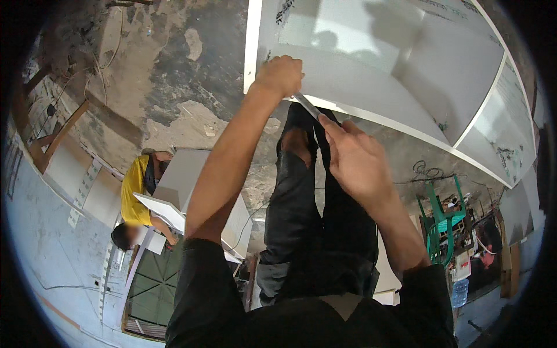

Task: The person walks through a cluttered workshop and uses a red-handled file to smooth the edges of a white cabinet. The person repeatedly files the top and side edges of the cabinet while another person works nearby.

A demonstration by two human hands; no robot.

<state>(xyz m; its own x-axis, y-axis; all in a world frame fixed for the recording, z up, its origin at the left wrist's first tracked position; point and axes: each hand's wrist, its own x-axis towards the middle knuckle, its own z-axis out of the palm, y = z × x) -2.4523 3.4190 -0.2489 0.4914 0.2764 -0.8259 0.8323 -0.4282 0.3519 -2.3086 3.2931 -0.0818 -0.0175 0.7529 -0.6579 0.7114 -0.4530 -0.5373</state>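
So our right hand (358,159) grips a flat metal tool (308,107), running from its fingers toward our curled left hand (279,75) (hold unclear). Likely stiff, light: hold near end. White cabinet (360,81) beyond right fingertips: probably heavy, take by rim (252,52).

Cabinet (348,72) seen in white, its inside tinted pale grey, marked with black scrawls (284,10). Tool (307,106) toned silver-grey. Sleeves (209,290) and trousers (290,232) coloured black, latter blotched with faded grey. Floor (191,122) mottled in brown, tan and near-black. Co-worker's shirt (134,185) coloured bright yellow. Chair (445,217) coloured green. Wall (52,261) tinted pale blue. Bottle (459,293) tinted blue.
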